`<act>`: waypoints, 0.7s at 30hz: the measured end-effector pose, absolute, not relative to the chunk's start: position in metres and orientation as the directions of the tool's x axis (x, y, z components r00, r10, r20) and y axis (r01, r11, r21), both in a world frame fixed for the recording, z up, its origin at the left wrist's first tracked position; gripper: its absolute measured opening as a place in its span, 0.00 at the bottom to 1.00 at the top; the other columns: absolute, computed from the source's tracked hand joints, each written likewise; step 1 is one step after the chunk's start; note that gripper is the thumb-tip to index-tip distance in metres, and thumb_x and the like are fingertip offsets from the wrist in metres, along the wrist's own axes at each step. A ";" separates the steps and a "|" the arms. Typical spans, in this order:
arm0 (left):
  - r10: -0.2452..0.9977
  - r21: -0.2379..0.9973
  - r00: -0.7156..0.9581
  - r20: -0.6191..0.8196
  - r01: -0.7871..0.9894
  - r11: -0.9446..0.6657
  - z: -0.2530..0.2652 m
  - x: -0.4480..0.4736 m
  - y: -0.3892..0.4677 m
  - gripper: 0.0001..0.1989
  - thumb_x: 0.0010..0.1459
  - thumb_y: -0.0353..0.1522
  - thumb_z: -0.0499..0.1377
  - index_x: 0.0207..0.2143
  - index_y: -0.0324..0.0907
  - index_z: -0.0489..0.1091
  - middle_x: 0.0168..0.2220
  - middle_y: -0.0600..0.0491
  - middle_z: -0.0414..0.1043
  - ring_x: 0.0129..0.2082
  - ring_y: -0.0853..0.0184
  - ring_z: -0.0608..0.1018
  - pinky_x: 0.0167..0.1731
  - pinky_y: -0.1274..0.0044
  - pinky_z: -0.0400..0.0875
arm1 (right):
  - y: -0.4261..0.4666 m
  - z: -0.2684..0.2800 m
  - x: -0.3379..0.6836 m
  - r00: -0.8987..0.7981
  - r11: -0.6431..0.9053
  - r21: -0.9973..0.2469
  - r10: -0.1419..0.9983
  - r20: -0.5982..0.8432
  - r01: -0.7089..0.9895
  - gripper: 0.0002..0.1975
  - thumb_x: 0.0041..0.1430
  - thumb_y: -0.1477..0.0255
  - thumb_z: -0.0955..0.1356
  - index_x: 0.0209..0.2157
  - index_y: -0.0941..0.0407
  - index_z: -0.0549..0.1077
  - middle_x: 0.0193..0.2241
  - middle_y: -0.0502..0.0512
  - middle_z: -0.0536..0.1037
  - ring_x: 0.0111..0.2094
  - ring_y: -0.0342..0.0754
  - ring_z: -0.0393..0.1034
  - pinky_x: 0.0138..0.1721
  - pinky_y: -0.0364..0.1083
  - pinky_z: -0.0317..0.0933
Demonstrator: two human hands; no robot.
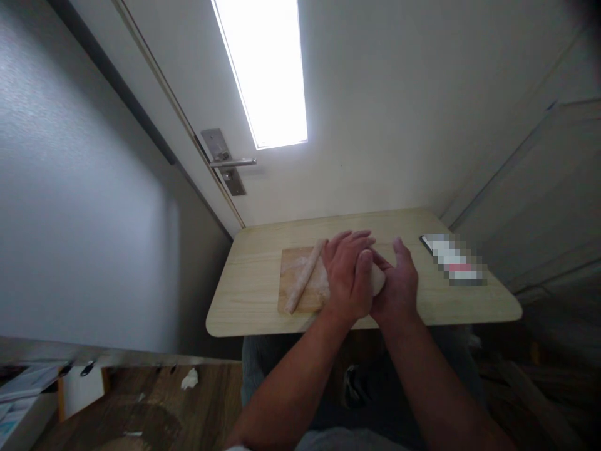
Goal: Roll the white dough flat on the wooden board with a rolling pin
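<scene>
A pale lump of dough [377, 279] sits between my two hands, above the right part of a small wooden board. My left hand [348, 270] lies over it from the left, fingers pressed together and pointing away from me. Beneath and to the right, my right hand [400, 285] cups the dough with its thumb raised. Much of the lump is hidden by my hands. On the floured cutting board [293, 275], a thin rolling pin [306, 277] dusted with flour lies slantwise, just left of my left hand.
The board rests on a light wooden table [244, 282] with rounded corners. A blurred-out flat device, maybe a phone [453, 260], lies at its right. Behind stands a white door with a metal handle [233, 162]. Crumpled white paper [190, 379] is on the floor.
</scene>
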State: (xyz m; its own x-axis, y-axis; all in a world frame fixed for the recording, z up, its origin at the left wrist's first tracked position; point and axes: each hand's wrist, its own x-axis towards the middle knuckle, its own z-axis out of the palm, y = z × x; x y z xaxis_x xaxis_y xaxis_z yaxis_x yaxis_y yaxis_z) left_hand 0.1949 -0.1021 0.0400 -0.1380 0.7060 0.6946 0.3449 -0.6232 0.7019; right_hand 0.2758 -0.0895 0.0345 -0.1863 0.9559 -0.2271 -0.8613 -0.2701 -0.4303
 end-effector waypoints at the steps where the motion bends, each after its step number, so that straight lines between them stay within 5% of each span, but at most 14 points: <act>1: 0.683 0.640 -0.089 0.725 0.451 -0.622 0.036 0.193 -0.103 0.18 0.69 0.39 0.46 0.46 0.46 0.74 0.52 0.50 0.76 0.59 0.61 0.70 0.65 0.58 0.52 | -0.089 0.035 0.276 -0.184 -0.277 -0.426 0.951 -0.248 -0.861 0.21 0.59 0.50 0.66 0.37 0.55 0.76 0.31 0.56 0.81 0.41 0.55 0.78 0.46 0.55 0.74; 4: 0.634 0.469 0.100 0.767 0.586 -0.660 0.024 0.187 -0.107 0.18 0.67 0.41 0.48 0.50 0.47 0.72 0.54 0.50 0.75 0.61 0.59 0.69 0.68 0.58 0.43 | -0.088 0.034 0.275 -0.175 -0.266 -0.414 0.953 -0.246 -0.870 0.18 0.60 0.53 0.66 0.35 0.54 0.75 0.31 0.54 0.80 0.39 0.52 0.78 0.47 0.54 0.73; 7: 0.590 0.386 0.219 0.777 0.576 -0.721 0.016 0.180 -0.108 0.25 0.62 0.48 0.53 0.54 0.44 0.69 0.53 0.46 0.75 0.60 0.56 0.70 0.67 0.58 0.45 | -0.089 0.033 0.271 -0.233 -0.312 -0.411 0.944 -0.232 -0.857 0.22 0.60 0.48 0.65 0.32 0.54 0.74 0.29 0.53 0.80 0.38 0.51 0.78 0.47 0.53 0.73; 11: 0.595 0.388 0.170 0.786 0.613 -0.688 0.012 0.173 -0.101 0.19 0.64 0.43 0.50 0.49 0.44 0.71 0.49 0.47 0.77 0.58 0.57 0.72 0.67 0.57 0.44 | -0.094 0.036 0.263 -0.185 -0.308 -0.499 0.942 -0.281 -0.810 0.24 0.61 0.48 0.64 0.34 0.55 0.76 0.29 0.55 0.80 0.40 0.51 0.78 0.44 0.48 0.74; 16: 0.516 0.242 0.280 0.810 0.641 -0.728 0.009 0.166 -0.089 0.11 0.64 0.36 0.52 0.42 0.46 0.73 0.44 0.53 0.80 0.53 0.60 0.76 0.67 0.57 0.38 | -0.093 0.037 0.263 -0.224 -0.333 -0.518 0.939 -0.262 -0.788 0.24 0.60 0.46 0.64 0.30 0.53 0.74 0.28 0.55 0.80 0.41 0.52 0.78 0.40 0.48 0.75; 21: 0.473 0.129 0.480 0.739 0.587 -0.799 0.012 0.166 -0.083 0.08 0.62 0.36 0.56 0.39 0.48 0.74 0.39 0.54 0.81 0.46 0.62 0.80 0.64 0.60 0.49 | -0.091 0.023 0.268 -0.234 -0.293 -0.513 0.956 -0.178 -0.807 0.23 0.60 0.48 0.65 0.26 0.53 0.72 0.26 0.55 0.79 0.42 0.52 0.78 0.42 0.49 0.74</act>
